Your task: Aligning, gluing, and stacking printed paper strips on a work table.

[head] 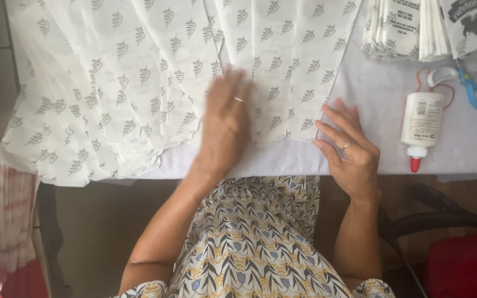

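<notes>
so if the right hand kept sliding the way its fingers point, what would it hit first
The right hand points up and slightly left, fingertips at the edge of the printed paper sheets. It would likely meet that nearest sheet's edge first, though the height above the table is unclear.

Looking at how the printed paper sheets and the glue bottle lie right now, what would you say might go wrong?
1. The fanned printed paper sheets overhang the table edge at the left; a push from the left hand might slide some off.
2. The glue bottle lies on its side near the edge, beside the right hand; a nudge could roll it off.
3. The scissors lie close by.
</notes>
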